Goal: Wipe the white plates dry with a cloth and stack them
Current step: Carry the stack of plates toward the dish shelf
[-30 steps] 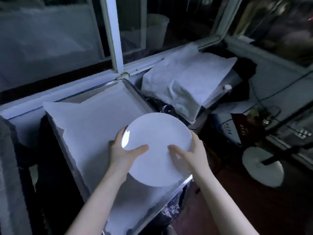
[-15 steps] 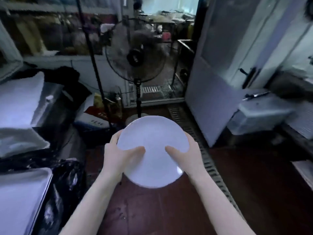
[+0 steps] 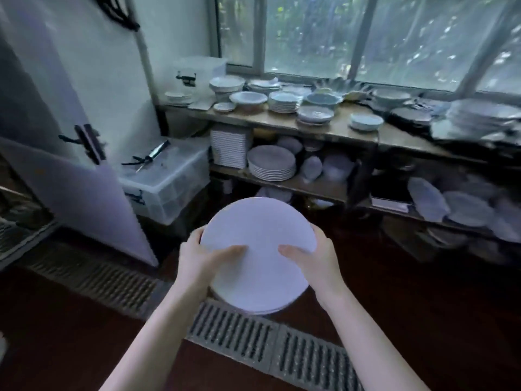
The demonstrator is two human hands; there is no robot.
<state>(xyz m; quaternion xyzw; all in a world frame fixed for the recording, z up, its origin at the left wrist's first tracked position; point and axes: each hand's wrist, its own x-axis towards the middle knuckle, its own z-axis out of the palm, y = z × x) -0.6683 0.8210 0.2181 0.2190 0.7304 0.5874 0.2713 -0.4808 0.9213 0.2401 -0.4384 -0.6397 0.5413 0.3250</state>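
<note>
Our left hand (image 3: 203, 258) and right hand (image 3: 313, 258) grip opposite edges of the white plate (image 3: 259, 235), thumbs on top; a floor grate (image 3: 253, 337) lies beneath them, dish-laden shelves (image 3: 318, 187) beyond

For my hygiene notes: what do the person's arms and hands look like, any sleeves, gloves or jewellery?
The left hand and right hand wear no gloves, and no ring, watch or bracelet shows. The left forearm and right forearm are uncovered down to the picture's lower edge, no sleeve in view.
</note>
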